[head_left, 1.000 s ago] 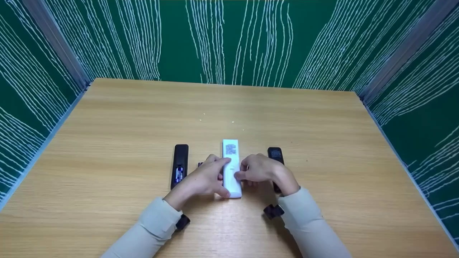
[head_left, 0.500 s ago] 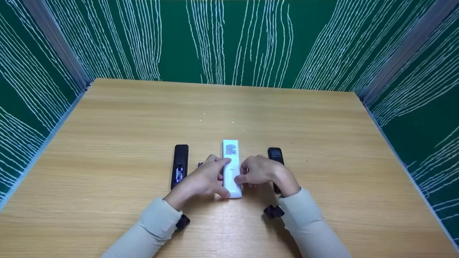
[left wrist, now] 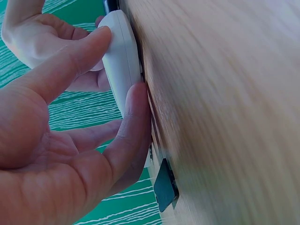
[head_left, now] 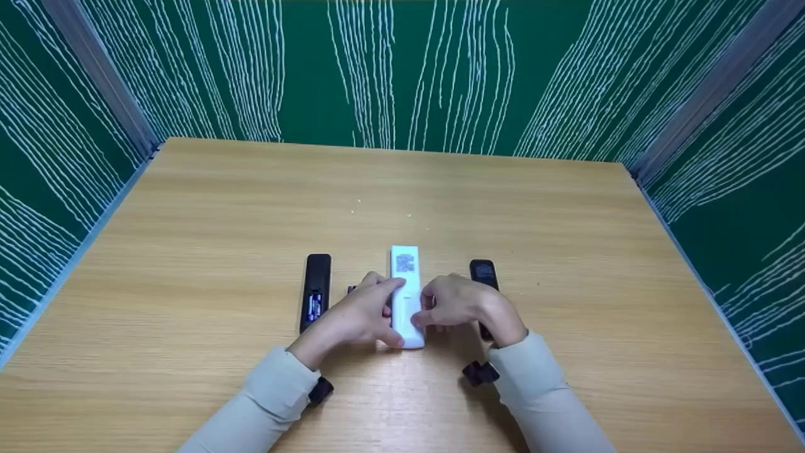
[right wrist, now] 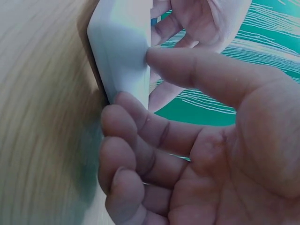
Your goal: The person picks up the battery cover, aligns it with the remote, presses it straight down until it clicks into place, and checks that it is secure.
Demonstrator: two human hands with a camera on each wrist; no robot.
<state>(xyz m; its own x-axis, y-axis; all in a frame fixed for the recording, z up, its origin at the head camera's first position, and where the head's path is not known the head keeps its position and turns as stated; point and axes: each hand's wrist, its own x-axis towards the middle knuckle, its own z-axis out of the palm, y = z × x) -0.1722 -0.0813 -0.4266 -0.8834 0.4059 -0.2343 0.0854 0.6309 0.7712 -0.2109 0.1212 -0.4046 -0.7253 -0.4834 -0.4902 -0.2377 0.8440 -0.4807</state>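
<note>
A white remote control [head_left: 407,296] lies back side up on the table, a printed label near its far end. My left hand [head_left: 360,314] grips it from the left, with the thumb at its near end and a finger on its upper face. On the right edge, my right hand [head_left: 462,298] pinches it, thumb on the back and the other fingers curled at the side. In the left wrist view the side seam of the white remote [left wrist: 123,56] shows between the fingers. The right wrist view has the right thumb [right wrist: 173,63] against its edge.
Left of the hands lies a black remote [head_left: 317,274] with its battery bay uncovered and batteries [head_left: 314,306] inside. Another black remote [head_left: 483,269] is partly hidden by the right hand. A small dark flat piece [left wrist: 166,186] lies by the left hand. White specks dot the table [head_left: 251,189].
The right thumb has slid slightly along the white remote toward its near end. The left hand and the remotes stay in place.
</note>
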